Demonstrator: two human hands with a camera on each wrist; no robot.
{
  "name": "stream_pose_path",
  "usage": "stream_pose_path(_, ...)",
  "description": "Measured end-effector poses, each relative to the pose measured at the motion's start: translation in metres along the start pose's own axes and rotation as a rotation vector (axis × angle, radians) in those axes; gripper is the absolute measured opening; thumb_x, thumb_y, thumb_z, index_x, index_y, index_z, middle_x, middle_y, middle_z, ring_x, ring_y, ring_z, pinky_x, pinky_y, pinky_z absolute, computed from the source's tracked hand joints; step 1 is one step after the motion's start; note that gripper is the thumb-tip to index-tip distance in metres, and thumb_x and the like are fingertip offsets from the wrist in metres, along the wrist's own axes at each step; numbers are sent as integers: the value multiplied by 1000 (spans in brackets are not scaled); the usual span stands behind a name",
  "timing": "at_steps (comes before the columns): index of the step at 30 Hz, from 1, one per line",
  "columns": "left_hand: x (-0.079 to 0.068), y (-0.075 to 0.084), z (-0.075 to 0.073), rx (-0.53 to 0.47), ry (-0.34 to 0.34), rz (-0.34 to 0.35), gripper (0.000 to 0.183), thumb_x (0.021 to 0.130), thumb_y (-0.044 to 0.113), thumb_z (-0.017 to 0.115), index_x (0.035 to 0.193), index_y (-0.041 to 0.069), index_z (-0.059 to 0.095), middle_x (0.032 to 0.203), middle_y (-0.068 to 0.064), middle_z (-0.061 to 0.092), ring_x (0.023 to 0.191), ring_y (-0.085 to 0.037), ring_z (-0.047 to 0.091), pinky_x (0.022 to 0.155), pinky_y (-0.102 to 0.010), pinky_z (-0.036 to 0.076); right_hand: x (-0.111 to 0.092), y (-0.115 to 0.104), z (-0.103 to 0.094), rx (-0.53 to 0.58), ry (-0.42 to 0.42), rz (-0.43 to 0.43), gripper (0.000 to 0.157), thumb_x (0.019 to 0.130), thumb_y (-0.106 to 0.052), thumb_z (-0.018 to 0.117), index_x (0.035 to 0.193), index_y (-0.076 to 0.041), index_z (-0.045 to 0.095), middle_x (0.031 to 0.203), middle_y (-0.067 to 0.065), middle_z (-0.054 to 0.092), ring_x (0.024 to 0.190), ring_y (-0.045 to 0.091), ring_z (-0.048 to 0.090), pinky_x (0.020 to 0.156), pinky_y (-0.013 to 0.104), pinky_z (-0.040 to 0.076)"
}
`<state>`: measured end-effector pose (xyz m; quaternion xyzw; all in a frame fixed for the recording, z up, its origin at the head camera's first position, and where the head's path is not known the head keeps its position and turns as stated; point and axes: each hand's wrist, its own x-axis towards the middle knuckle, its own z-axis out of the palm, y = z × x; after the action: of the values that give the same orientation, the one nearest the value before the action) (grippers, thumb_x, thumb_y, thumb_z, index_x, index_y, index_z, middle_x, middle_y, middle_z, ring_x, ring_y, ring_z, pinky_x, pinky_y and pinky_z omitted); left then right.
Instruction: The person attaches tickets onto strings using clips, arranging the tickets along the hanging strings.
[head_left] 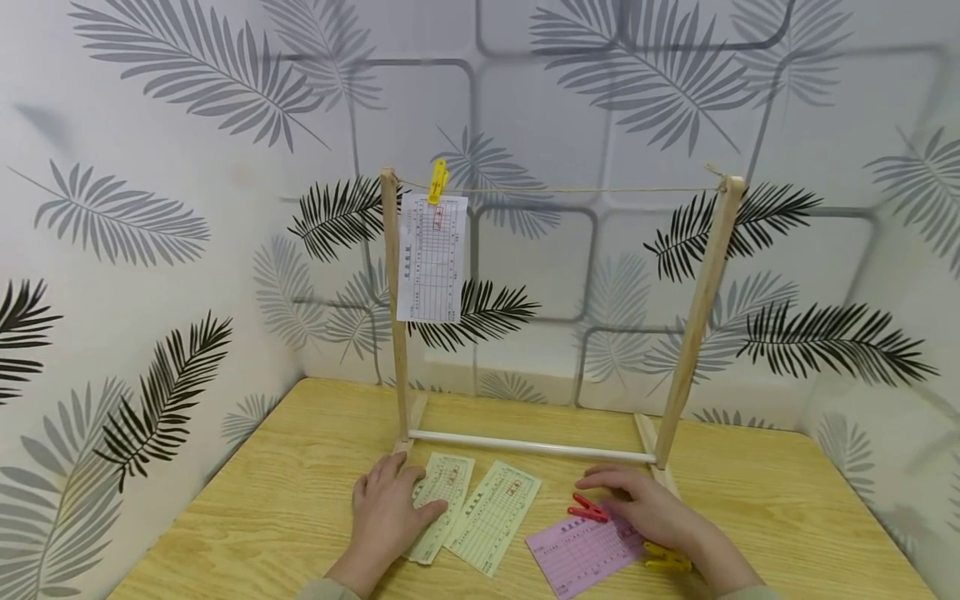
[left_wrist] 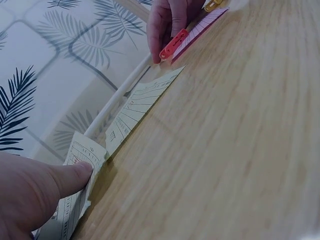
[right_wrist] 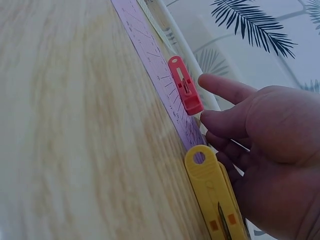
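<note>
My left hand point(head_left: 385, 510) rests on the left yellow-green paper slip point(head_left: 433, 533), its thumb point(left_wrist: 75, 177) lying on the sheet in the left wrist view. A second yellow-green slip point(head_left: 495, 517) lies just to the right. My right hand point(head_left: 651, 507) is over the pink slip point(head_left: 581, 557), fingers loosely bent, with the fingertips beside the red clothespin point(right_wrist: 186, 85). A yellow clothespin point(right_wrist: 212, 190) lies by the pink slip's right end, close under the right wrist. Neither clothespin is between the fingers.
Behind the hands stands a wooden frame point(head_left: 693, 333) with a string point(head_left: 585, 190) across its top and a white rod point(head_left: 532, 444) low down. A white slip point(head_left: 432, 267) hangs at the string's left end from a yellow clothespin point(head_left: 438, 182). Patterned walls surround the wooden table point(head_left: 300, 467).
</note>
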<state>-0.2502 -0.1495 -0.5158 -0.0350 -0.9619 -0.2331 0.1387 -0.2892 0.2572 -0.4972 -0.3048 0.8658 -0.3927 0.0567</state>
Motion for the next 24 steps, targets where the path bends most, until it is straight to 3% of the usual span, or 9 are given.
stream_pose_path(8, 1, 0, 2, -19, 7, -11, 56, 87, 46, 94, 127, 10, 78, 159, -23, 54, 151, -50, 42, 118, -79, 27, 1, 2, 1, -23, -9, -48, 29, 109, -4, 67, 133, -13, 79, 150, 23, 62, 142, 53, 53, 119, 41, 43)
stream_pose_path(16, 1, 3, 2, 31, 19, -40, 62, 87, 51, 93, 126, 7, 76, 159, -24, 52, 153, -48, 40, 119, -77, 28, -1, 0, 2, -11, -41, -8, 38, 107, 4, 63, 136, -17, 79, 156, 25, 56, 146, 56, 46, 117, 75, 33)
stream_pose_path(24, 1, 0, 3, -21, 23, -57, 50, 85, 49, 95, 112, 10, 78, 160, -25, 52, 153, -49, 39, 119, -77, 27, -2, -1, 4, -27, -30, -17, 36, 106, 1, 67, 132, -19, 81, 156, 25, 56, 146, 58, 44, 117, 80, 28)
